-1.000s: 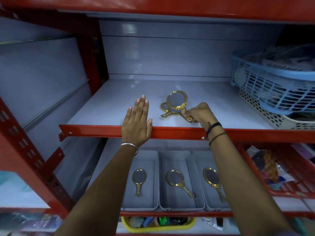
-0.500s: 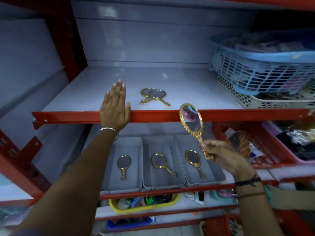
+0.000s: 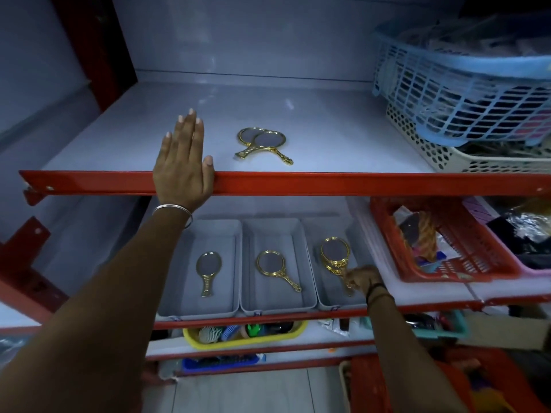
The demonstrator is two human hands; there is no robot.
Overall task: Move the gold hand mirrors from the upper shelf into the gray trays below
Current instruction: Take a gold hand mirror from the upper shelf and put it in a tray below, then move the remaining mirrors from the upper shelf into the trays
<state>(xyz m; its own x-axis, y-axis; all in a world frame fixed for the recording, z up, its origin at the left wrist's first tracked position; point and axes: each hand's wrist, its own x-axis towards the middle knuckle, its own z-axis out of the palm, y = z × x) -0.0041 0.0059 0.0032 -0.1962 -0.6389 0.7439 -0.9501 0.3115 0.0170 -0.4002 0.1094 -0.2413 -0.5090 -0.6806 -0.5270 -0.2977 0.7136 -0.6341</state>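
Observation:
Two gold hand mirrors (image 3: pixel 262 143) lie overlapped on the white upper shelf (image 3: pixel 328 129). My left hand (image 3: pixel 182 162) rests flat on that shelf's red front edge, fingers spread, holding nothing. Below stand three gray trays side by side: the left tray (image 3: pixel 226 308) and middle tray (image 3: pixel 253 231) each hold one gold mirror (image 3: pixel 207 271) (image 3: pixel 275 268). In the right tray (image 3: pixel 328 302), my right hand (image 3: pixel 359 278) grips the handle of a gold mirror (image 3: pixel 334 251), its head lying on top of another mirror there.
A blue lattice basket (image 3: pixel 465 93) sits in a cream basket (image 3: pixel 447 156) at the upper shelf's right. A red basket (image 3: pixel 447 254) with goods stands right of the trays. Yellow (image 3: pixel 244 338) and blue bins lie on lower shelves.
My right hand took one mirror off the upper shelf, carried it down and now has it in the right tray. The view tilted downward; my left hand stayed on the shelf edge.

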